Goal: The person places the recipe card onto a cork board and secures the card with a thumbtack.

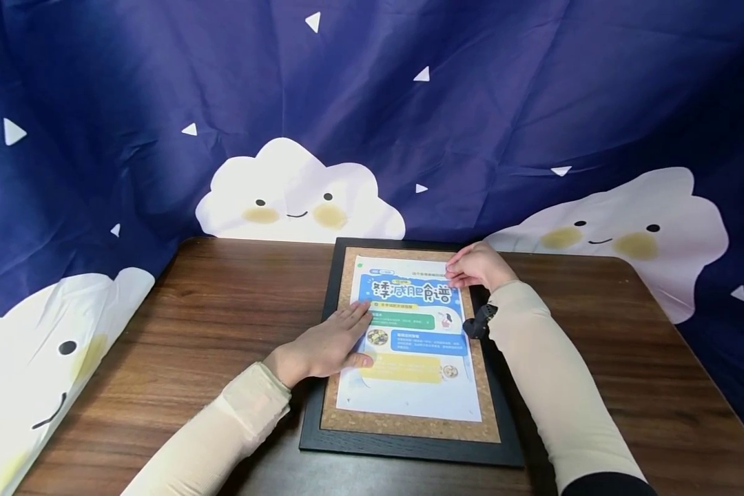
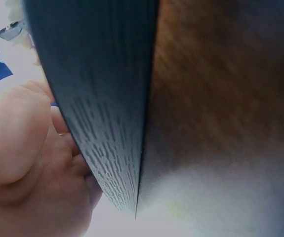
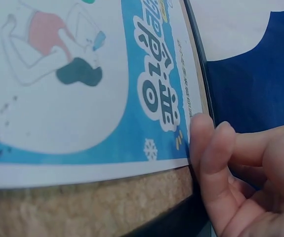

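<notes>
A printed poster sheet (image 1: 409, 406) with blue, green and yellow panels lies on a cork board (image 1: 403, 426) in a black frame (image 1: 409, 448). A small green spot, perhaps a pin head (image 1: 359, 265), marks its top left corner. My left hand (image 1: 328, 341) rests on the sheet's left side, fingers extended. Seen from the left wrist, that hand (image 2: 33, 168) is partly hidden by the frame's edge (image 2: 92, 98). At the sheet's top right corner, my right hand (image 1: 477, 265) has bent fingers drawn together. From the right wrist, its fingertips (image 3: 201, 128) cover the corner; anything between them is hidden.
The board lies on a brown wooden table (image 1: 242, 296), its far edge close to the table's back edge. Behind hangs a dark blue curtain (image 1: 409, 124) with white clouds. A black band (image 1: 480, 322) is around the right wrist, above the frame's right side.
</notes>
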{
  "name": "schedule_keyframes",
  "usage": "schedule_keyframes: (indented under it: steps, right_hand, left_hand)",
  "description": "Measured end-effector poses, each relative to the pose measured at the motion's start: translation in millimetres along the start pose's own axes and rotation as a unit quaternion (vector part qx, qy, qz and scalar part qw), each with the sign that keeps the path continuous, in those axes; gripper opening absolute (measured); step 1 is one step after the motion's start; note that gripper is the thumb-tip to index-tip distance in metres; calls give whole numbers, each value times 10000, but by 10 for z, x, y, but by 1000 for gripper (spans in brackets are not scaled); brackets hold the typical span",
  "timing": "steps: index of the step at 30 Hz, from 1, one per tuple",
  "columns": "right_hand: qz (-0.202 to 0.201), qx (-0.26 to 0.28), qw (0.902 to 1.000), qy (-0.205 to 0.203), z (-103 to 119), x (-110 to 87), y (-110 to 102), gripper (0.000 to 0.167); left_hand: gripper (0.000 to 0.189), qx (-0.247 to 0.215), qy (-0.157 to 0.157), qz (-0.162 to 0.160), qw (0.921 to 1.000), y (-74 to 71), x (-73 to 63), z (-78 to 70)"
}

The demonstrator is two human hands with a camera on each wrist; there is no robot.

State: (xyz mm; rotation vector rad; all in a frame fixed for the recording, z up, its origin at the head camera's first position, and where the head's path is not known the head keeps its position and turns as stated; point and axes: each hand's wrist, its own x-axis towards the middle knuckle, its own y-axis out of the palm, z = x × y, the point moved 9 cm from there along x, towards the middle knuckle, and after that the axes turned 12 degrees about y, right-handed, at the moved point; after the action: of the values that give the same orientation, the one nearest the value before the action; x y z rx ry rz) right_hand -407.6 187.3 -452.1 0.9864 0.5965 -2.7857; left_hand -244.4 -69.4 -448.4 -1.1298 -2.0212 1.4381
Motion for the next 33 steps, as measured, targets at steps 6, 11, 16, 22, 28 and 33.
schedule_keyframes:
  steps: [6, 11, 16, 22, 28, 33]
  right_hand:
    - [-45, -276, 9994, 192, 13, -3, -11, 25]
    - [-4, -318, 9992, 238, 28, 7, -24, 26]
    - [68, -318, 9991, 289, 22, -2, -13, 22]
    - [23, -412, 9987, 299, 33, 7, 13, 17]
    - [126, -474, 9979, 417, -2, 35, 23, 19]
    - [200, -488, 9969, 575, -66, 65, -9, 25]
  left_hand:
    - [86, 14, 25, 32, 10000, 16, 12, -10]
    - [86, 24, 11, 7, 10000, 15, 11, -12]
    - [86, 5, -17, 3, 10000, 10, 0, -7]
    - [86, 31, 16, -10, 10000, 9, -2, -9]
    - [86, -8, -8, -48, 10000, 3, -5, 0]
    - [86, -59, -37, -59, 10000, 3, -6, 7]
